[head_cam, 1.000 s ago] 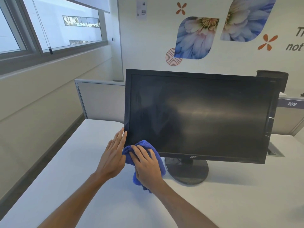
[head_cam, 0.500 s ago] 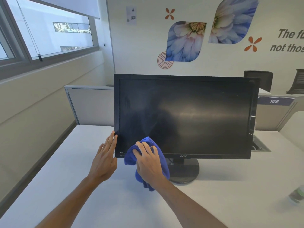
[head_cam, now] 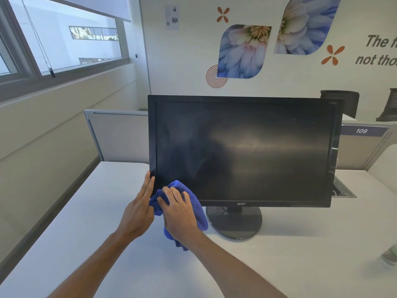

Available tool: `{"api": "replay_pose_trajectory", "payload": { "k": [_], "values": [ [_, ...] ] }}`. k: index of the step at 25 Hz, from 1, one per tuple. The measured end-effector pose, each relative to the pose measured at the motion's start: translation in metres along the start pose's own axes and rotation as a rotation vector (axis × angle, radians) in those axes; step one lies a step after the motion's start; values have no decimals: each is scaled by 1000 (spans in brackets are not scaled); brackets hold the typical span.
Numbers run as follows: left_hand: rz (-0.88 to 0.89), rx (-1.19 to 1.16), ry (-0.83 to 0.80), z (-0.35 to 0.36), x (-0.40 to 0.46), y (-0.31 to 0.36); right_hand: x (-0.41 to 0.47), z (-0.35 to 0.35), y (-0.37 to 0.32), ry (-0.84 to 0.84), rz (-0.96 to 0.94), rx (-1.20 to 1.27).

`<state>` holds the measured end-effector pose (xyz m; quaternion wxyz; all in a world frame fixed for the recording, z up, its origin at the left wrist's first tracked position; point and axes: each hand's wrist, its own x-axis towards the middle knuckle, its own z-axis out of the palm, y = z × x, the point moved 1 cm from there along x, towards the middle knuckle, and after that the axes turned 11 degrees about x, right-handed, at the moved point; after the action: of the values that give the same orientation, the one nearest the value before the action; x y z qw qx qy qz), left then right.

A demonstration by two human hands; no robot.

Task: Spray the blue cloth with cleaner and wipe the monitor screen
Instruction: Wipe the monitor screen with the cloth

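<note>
"acer" on the monitor [head_cam: 242,151] bezel, "109" on a partition tag [head_cam: 363,131], perhaps "The f… not thos…" on the wall [head_cam: 193,50]

On the white worktop [head_cam: 86,211] the right hand [head_cam: 180,214] presses a blue cloth [head_cam: 193,203] against the lower left corner of the black Acer monitor [head_cam: 242,151], the left hand [head_cam: 139,209] steadying its left edge with straight fingers, while what may be a bottle [head_cam: 390,255] blurs at far right.
</note>
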<state>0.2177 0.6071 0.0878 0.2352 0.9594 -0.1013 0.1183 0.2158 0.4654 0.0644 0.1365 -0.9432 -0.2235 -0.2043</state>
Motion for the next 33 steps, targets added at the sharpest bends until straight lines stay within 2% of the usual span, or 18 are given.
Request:
{"api": "replay_pose_trajectory", "payload": {
  "k": [10, 18, 23, 26, 28, 30, 33],
  "values": [
    [25, 26, 11, 0, 0, -7, 26, -11, -9, 18, 11, -56],
    [15, 49, -1, -2, 2, -3, 12, -12, -3, -114, -87, -158],
    [24, 52, -26, -9, -1, -1, 22, -22, -12, -154, -209, -448],
    [20, 96, -49, -14, -3, 5, 20, -47, -12, -62, -184, -539],
    [8, 117, -66, -15, -7, 9, 14, -60, -3, -66, -18, -385],
    [9, 110, -69, -16, -9, 11, 4, -72, 13, 2, 166, -179],
    [14, 108, -75, -19, -12, 16, -20, -81, 38, 92, 215, -37]
  ]
}}
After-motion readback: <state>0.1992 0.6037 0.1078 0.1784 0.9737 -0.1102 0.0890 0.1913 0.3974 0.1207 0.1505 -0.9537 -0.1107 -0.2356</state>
